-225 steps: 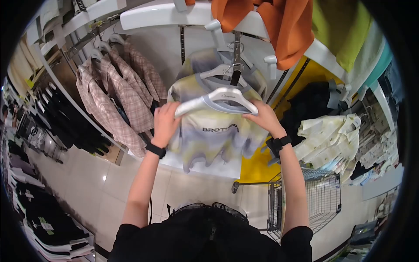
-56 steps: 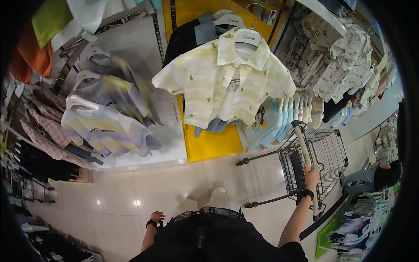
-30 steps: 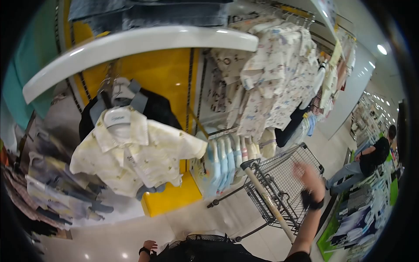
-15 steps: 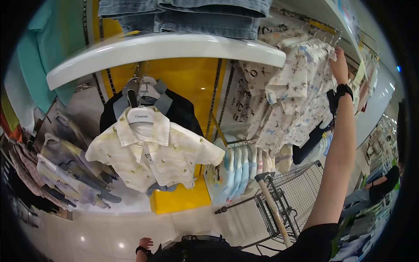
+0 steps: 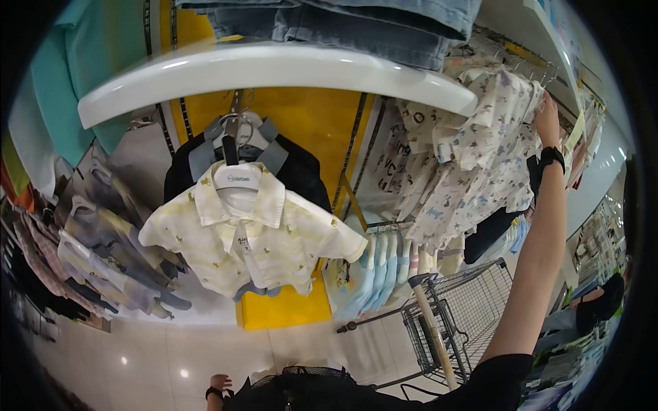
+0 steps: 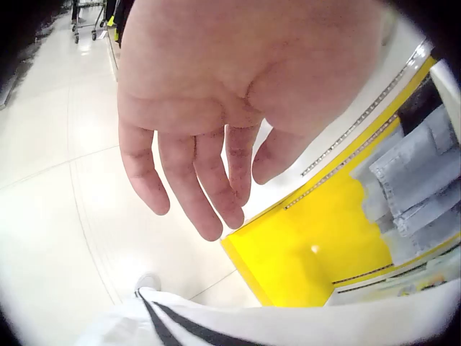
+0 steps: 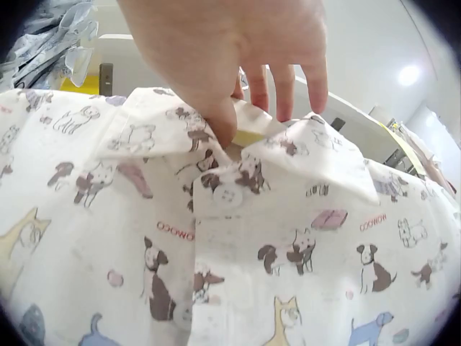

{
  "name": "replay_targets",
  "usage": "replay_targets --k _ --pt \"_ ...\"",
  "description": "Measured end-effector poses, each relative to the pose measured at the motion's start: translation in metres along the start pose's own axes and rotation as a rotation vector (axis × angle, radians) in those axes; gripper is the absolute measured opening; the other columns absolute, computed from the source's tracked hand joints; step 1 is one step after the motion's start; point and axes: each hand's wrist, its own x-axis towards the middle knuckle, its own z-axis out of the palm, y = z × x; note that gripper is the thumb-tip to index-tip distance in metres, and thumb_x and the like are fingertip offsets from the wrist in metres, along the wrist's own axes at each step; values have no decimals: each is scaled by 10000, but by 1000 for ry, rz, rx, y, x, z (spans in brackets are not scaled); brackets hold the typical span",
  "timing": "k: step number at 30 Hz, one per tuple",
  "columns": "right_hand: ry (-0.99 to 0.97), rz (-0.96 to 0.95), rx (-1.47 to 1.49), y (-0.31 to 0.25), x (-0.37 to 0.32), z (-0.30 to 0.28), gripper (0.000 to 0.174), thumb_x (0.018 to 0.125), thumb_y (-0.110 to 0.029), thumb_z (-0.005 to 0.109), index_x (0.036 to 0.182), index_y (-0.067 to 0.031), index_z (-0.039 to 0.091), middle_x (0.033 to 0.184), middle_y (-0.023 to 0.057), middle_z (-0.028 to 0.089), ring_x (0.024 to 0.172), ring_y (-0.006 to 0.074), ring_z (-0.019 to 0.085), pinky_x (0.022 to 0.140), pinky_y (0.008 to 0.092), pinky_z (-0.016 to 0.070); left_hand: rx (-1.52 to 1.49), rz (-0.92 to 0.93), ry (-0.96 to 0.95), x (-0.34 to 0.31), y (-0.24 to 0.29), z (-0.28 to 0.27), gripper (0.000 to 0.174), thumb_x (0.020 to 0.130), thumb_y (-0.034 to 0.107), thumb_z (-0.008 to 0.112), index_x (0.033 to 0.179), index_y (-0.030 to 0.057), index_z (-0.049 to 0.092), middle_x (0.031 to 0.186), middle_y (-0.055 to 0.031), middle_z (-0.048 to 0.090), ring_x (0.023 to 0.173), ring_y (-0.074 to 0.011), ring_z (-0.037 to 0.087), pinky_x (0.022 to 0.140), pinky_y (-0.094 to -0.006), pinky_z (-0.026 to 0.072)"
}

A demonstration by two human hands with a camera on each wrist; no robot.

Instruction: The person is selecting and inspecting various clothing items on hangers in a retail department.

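My right hand (image 7: pixel 230 50) is at the collar of a white short-sleeved shirt (image 7: pixel 281 238) printed with dogs and cats. Its thumb dips into the neck opening while the fingertips sit behind the collar, gripping around the neckline. Seen from the head, this printed shirt (image 5: pixel 490 130) hangs at the front of a row on a rail at upper right, and the right hand (image 5: pixel 546 120) reaches up to it with the arm stretched out. Down beside the body, my left hand (image 6: pixel 223 101) hangs loosely and holds nothing, its fingers relaxed over the floor.
A wire shopping cart (image 5: pixel 473 308) stands below the right arm. Straight ahead, a pale yellow shirt (image 5: pixel 253 233) hangs under a curved white shelf (image 5: pixel 274 68) carrying folded jeans (image 5: pixel 343 31). Small blue garments (image 5: pixel 384 274) hang lower. Another person (image 5: pixel 596 305) is at far right.
From holding a tie-dye top on its hanger with both hands, I have turned right. The right hand held the cart handle, let go and rose to the printed shirt; the left hand dropped.
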Motion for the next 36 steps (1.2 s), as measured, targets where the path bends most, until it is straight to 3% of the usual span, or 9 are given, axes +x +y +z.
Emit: replay_targets --k 3,8,12,15,17,24,29,31,36 --pt "11 192 74 -29 -29 1 464 774 -85 509 1226 -29 421 1156 230 480 1070 375 457 909 388 383 -38 153 -40 -13 22 2 254 829 233 508 1029 85 559 863 -90 651 696 -206 638 530 -333 408" --pt "323 -28 114 -141 -161 -14 517 762 -117 556 1235 23 403 1123 224 495 1094 394 414 958 436 304 -66 154 -106 -27 22 22 227 835 216 503 1006 81 566 879 -85 649 681 -208 637 532 -318 418" --pt "-376 -353 437 -224 -316 -4 172 645 -42 598 807 -71 551 865 97 574 844 292 553 711 371 458 14 -127 -187 -33 13 33 218 842 204 489 1004 80 566 868 -82 647 693 -211 637 533 -323 424" --pt "-774 -277 533 -281 -377 2 117 710 -121 584 817 -84 553 686 96 599 625 282 604 545 380 469 16 -131 -228 -32 8 34 216 842 202 490 1003 80 566 861 -83 647 694 -210 637 533 -325 426" --pt "-972 -149 474 -278 -433 59 148 748 -164 573 853 -64 545 630 132 586 580 349 581 526 425 464 -8 -110 -236 -32 7 33 215 843 201 490 1003 79 566 857 -83 646 694 -209 637 533 -326 428" --pt "-769 900 324 -233 -480 145 475 678 -173 646 1094 -25 472 1043 221 530 983 401 502 826 454 418 -31 119 -64 -56 16 26 211 852 215 494 1000 80 564 834 -86 648 689 -198 637 536 -321 430" --pt "-986 898 342 -203 -507 198 664 645 -245 646 1201 2 378 1147 275 497 1080 373 487 888 442 410 17 43 25 -82 -8 12 200 854 202 492 990 76 567 835 -97 647 697 -200 638 529 -339 433" --pt "-1053 887 443 -173 -549 252 692 619 -274 656 1213 -22 405 1185 255 484 1134 358 448 921 454 382 34 -48 39 -98 -15 10 295 851 202 503 1098 51 556 998 -140 621 874 -272 611 760 -424 420" --pt "-1209 742 260 -170 -549 272 727 707 -268 602 1352 -147 289 1062 223 576 963 367 562 744 423 454 -258 -31 2 -51 -79 -2 209 835 35 494 969 -123 514 795 -249 568 713 -375 606 572 -463 554"
